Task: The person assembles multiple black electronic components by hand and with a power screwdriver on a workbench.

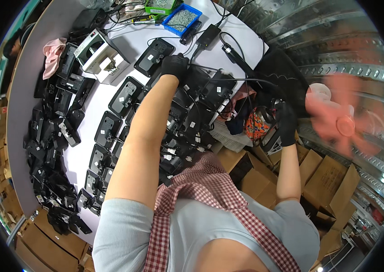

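Note:
My left hand (175, 66) in a black glove is closed over the table, its fingers curled down among cables beside a flat black device housing (155, 57). What it grips is hidden under it. My right hand (286, 120), also black-gloved, is off to the right past the table's edge. Its fingers look curled near a thick black cable (259, 80), but dark things behind blur their outline, and I cannot make out what is in them. Rows of similar black housings (125, 96) with small white labels lie between my left arm and the table's left part.
A white and grey machine (101, 56) stands at the left, beside a heap of black parts (49, 158). Blue (183, 19) and green (160, 5) trays hold small metal pieces. A power adapter (209, 36) lies behind. Right are a pink fan (345, 126) and cardboard boxes (330, 181).

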A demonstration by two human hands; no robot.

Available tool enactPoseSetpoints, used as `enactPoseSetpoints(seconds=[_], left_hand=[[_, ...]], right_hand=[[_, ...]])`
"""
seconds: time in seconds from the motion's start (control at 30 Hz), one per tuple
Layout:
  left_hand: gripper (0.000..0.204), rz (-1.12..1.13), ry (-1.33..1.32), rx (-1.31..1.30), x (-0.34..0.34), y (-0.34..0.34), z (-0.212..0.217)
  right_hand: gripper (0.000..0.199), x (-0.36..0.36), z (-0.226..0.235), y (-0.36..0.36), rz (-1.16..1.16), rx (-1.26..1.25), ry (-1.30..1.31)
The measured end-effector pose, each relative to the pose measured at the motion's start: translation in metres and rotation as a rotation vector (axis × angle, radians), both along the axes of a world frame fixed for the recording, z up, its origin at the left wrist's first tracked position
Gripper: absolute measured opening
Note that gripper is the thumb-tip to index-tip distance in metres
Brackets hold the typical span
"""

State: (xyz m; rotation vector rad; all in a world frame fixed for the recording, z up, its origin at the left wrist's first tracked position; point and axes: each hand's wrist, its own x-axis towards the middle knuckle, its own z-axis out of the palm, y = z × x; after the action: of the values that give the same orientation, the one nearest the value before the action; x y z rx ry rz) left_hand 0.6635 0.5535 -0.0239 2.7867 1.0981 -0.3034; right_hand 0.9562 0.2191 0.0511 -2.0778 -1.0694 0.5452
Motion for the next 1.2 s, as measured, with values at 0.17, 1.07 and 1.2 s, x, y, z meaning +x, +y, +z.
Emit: enactPoseSetpoints(seconds=[0.17,1.07,1.2], left_hand=[[0.03,0.525,-0.765,-0.148,-0.037,0.014,0.027],[0.024,0.109,-0.619,-0.404,-0.059,-0.043,0.037],[0.024,0.197,-0.783,-0.382,-0.053,-0.043,0.028]], right_hand=[[0.018,0.075,-0.046,0.008,-0.335,0.265,0.166],[0.038,-0.167,-0.106,0.029,0.057,0.083,0.045],[0.035,-0.17,-0.109,0.038,0.111,0.003,0.169]])
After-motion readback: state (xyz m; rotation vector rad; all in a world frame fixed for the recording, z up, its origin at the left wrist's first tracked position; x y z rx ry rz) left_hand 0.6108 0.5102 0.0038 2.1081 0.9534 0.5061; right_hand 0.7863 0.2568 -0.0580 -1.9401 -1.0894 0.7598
